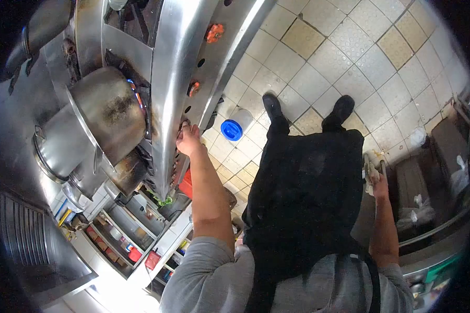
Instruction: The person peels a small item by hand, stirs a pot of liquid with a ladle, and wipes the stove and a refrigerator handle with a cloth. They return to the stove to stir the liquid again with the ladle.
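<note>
Stove panel (172,68): smooth brushed steel, lobed red knobs (214,33) along it. Left hand (187,136) is at the panel, fingers curled; can't tell what they grip. Scorched, round-walled metal pot (112,104) sits behind the panel. Right hand (380,187), well apart from the panel, is closed on crumpled pale cloth (370,173).
</note>
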Demonstrator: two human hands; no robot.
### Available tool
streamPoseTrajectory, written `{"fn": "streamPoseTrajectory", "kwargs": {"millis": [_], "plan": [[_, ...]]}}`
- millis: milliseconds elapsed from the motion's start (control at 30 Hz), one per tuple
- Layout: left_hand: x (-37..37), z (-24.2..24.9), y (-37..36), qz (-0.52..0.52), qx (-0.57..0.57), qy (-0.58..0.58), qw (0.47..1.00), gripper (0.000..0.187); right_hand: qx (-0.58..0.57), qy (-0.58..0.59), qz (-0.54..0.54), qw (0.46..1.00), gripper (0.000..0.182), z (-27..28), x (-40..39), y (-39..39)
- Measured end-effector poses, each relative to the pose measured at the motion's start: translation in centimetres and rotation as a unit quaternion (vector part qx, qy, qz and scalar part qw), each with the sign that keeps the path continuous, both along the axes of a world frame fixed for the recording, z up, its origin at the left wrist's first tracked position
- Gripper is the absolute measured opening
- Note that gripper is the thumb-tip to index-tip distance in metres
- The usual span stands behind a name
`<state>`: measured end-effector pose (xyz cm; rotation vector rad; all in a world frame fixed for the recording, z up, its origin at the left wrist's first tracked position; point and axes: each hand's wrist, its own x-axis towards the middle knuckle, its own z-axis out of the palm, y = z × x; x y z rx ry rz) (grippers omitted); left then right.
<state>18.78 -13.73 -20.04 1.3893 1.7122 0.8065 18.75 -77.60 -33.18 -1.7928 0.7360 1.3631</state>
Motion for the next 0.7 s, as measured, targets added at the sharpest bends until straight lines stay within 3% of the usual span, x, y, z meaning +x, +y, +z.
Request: {"fn": "streamPoseTrajectory", "kwargs": {"millis": [167, 233, 367, 467, 533, 567, 600, 633, 667, 700], "plan": [[0.1, 0.0, 0.0, 0.007, -0.006, 0.000, 1.000, 0.027, 0.018, 0.028, -0.057, 0.998, 0.051, -2.0, -1.8, -1.2], [0.1, 0.0, -0.2, 0.005, -0.004, -0.001, 1.000, 0.027, -0.056, -0.014, -0.015, 0.998, 0.051, -2.5, -2.4, -1.3], [0.1, 0.0, -0.3, -0.006, -0.001, -0.006, 1.000, 0.029, -0.018, -0.025, 0.041, 0.999, 0.052, -0.6, -0.6, -0.7], [0.4, 0.2, -0.7, 0.006, 0.007, 0.010, 1.000, 0.034, 0.015, -0.009, -0.009, 1.000, 0.053, -2.0, -1.7, -1.6], [0.6, 0.6, -1.6, 0.014, 0.010, 0.015, 1.000, 0.037, 0.073, -0.014, -0.215, 0.974, 0.039, -4.7, -3.4, -3.6], [0.7, 0.8, -2.5, 0.024, 0.002, 0.032, 0.999, 0.041, 0.076, -0.020, -0.212, 0.974, 0.039, -4.6, -2.9, -3.8], [0.6, 1.0, -3.5, 0.036, -0.006, 0.046, 0.998, 0.044, 0.048, -0.063, -0.109, 0.991, 0.037, -2.6, -0.8, -2.4], [-1.5, -0.6, -3.7, -0.009, -0.023, 0.026, 0.999, 0.047, 0.019, -0.108, -0.005, 0.994, 0.035, -1.1, 1.2, -1.0], [-3.1, -1.7, -4.8, -0.085, -0.066, 0.015, 0.994, 0.044, 0.072, -0.175, -0.095, 0.977, 0.036, -2.4, 0.7, -0.4], [-2.8, -1.8, -7.3, -0.149, -0.097, 0.046, 0.983, 0.044, 0.081, -0.186, -0.090, 0.975, 0.036, -2.0, 2.1, 0.8]]}}
